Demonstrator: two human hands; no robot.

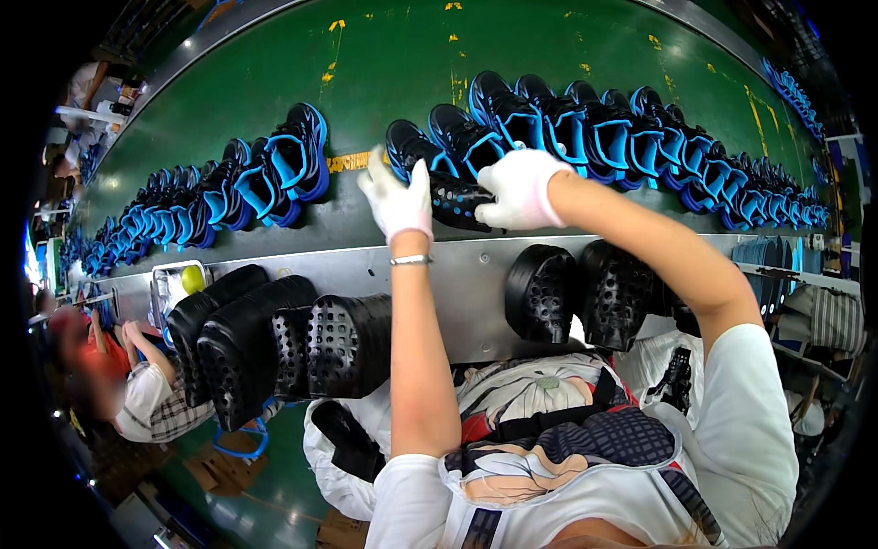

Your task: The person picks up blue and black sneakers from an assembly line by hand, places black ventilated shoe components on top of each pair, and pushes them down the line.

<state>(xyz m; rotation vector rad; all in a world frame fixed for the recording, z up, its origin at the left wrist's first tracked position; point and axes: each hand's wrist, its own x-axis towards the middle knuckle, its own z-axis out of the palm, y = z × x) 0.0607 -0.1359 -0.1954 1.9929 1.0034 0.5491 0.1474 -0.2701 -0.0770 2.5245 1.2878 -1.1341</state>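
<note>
Both my hands wear white gloves and are over a green conveyor belt. My right hand (523,190) closes its fingers on the end of a black perforated block (457,203), which lies at the heel side of a black and blue sneaker (412,146). My left hand (398,194) is beside that sneaker, thumb and fingers apart; whether a fingertip touches it I cannot tell. Another sneaker (453,128) stands just right of it, partly behind the block and my right hand.
More black and blue sneakers (297,156) line the belt (393,55) on both sides. Black perforated blocks (343,343) stand on the metal ledge (448,284), with others (540,288) to the right. A tray (169,284) with a yellow-green ball is further left, near another person (151,393).
</note>
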